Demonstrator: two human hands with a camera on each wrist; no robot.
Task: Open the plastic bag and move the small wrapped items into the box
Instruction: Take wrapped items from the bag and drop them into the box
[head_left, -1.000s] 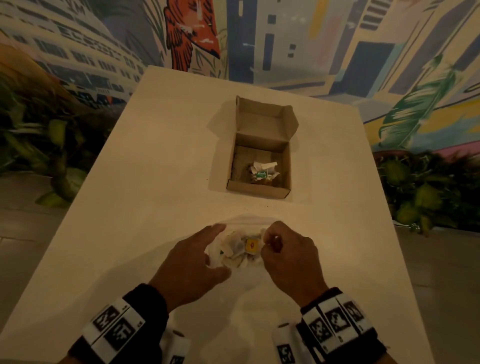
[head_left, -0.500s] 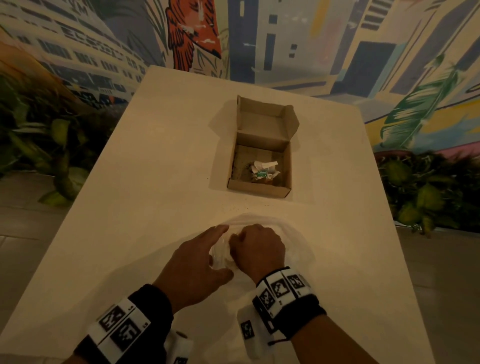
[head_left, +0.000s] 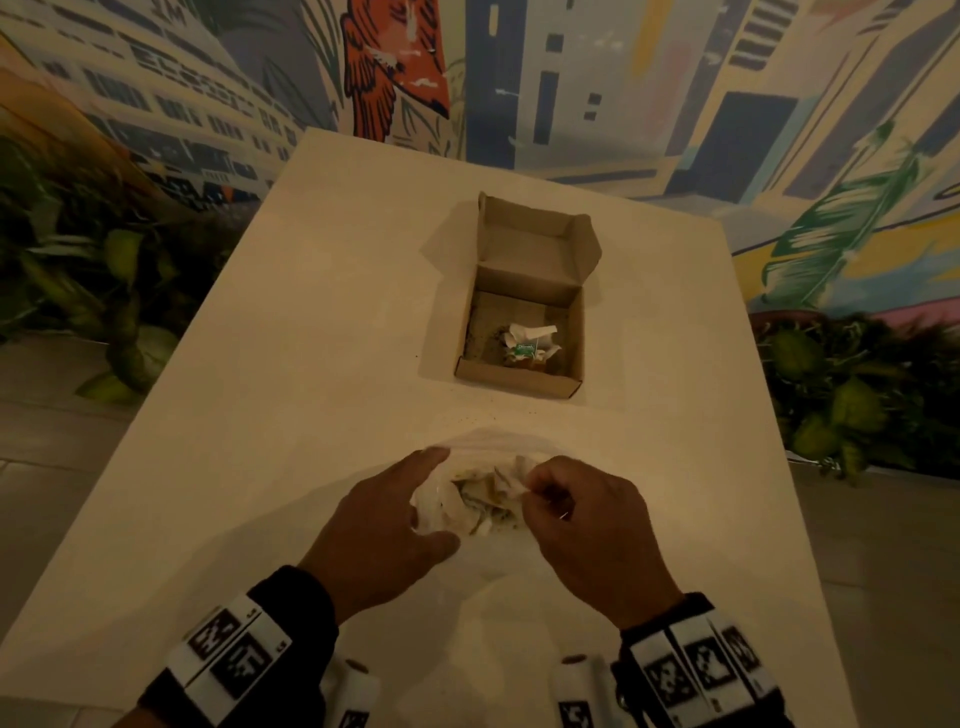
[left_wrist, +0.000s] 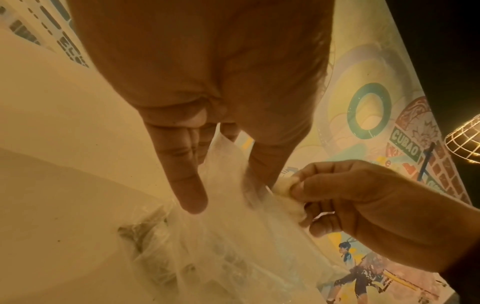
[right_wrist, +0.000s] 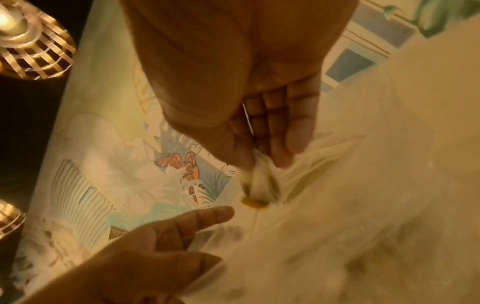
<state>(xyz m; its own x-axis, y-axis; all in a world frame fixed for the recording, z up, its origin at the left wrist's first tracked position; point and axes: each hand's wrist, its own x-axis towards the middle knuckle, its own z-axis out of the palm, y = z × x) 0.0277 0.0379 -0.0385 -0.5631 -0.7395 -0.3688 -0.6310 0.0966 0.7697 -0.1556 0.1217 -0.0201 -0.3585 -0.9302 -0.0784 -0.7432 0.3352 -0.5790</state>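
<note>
A painted wall (head_left: 597, 78) of city buildings and a red bird backs the pale table (head_left: 260, 415) where we work, with leafy plants (head_left: 93, 291) on the floor at either side. On the far half of the table sits the cardboard box (head_left: 522, 379), its lid flap standing open toward the wall; a few small wrapped items (head_left: 530, 347) already lie inside it, toward its near right corner.

Close to us lies the clear plastic bag (head_left: 488, 447), bunched up between our two hands, well apart from the box. Our left hand (head_left: 382, 525) holds the bag's mouth – in the left wrist view the plastic film rises between the thumb and the fingers (left_wrist: 187, 181), with the forefinger stretched straight down along it. Inside the opening we see a crumpled heap of wrapped pieces (head_left: 485, 493), pale and hard to tell apart.

Our right hand (head_left: 592, 519) has its fingers curled in a narrow pinch – thumb and fingertips (right_wrist: 285, 144) close on one wrapped piece (left_wrist: 283, 186) just at the bag's mouth. The right wrist view is blurred, so the wrapper's markings cannot be read. Both wrists wear black bands (head_left: 234, 660) with square black-and-white tags.
</note>
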